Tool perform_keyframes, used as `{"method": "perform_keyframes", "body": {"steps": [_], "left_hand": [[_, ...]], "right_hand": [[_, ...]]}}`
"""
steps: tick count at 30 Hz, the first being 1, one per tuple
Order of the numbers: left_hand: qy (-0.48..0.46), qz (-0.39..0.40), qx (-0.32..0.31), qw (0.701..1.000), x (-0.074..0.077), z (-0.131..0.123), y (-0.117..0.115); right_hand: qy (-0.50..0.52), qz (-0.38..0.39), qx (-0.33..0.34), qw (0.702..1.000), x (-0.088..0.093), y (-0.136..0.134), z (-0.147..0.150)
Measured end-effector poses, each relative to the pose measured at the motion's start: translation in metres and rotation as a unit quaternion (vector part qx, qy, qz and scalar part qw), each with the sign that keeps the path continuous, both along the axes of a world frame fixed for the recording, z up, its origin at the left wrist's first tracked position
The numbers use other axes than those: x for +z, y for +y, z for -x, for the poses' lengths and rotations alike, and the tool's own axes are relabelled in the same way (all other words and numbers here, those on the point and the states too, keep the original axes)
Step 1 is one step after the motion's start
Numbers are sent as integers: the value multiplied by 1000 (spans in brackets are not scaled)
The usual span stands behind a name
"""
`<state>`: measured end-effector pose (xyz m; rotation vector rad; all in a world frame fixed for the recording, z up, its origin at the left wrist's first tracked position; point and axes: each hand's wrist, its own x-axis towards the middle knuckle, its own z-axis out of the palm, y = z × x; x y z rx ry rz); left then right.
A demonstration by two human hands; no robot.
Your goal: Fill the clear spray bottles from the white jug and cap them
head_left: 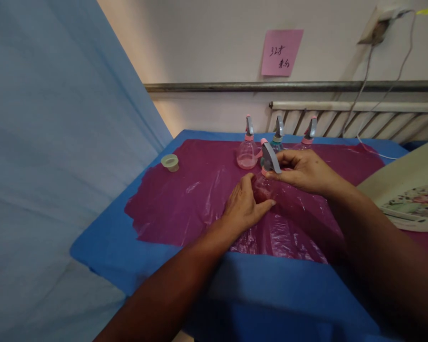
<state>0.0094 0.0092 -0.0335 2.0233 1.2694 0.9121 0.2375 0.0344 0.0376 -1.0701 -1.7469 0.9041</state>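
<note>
A person's left grip point(243, 202) cups a pink-collared spray bottle point(263, 189) at a blue-covered surface point(107, 240), the right grip point(308, 170) pinching near its neck. From here, a steady base and light fingers seem best. Three more bottles point(247, 156) stand close behind; the purple sheet point(189, 199) offers room leftward, short of the front edge.

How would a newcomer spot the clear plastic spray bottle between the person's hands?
On the blue table lies a crinkled magenta plastic sheet. Over its middle is a clear, round-bodied spray bottle with pink collar and grey trigger, left hand curved around its body, right hand at its trigger. Unlike the three similar bottles behind, it is nearest the camera.
</note>
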Motion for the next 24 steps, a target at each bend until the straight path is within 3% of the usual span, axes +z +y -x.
{"method": "perform_keyframes", "body": {"steps": [5,10,17,24], "left_hand": [[-46,-1,-11,999,7,0,-3],[-100,-22,-60,993,7,-1,-2],[-81,-86,-47,992,1,-2,2],[-46,-109,-27,993,6,-3,-2]], "right_hand": [[-26,-11,16,999,3,-1,-6],[-37,-20,32,999,6,-2,-8],[-50,-35,26,998,13,-6,-3],[-73,-38,19,996,16,-9,-2]]}}
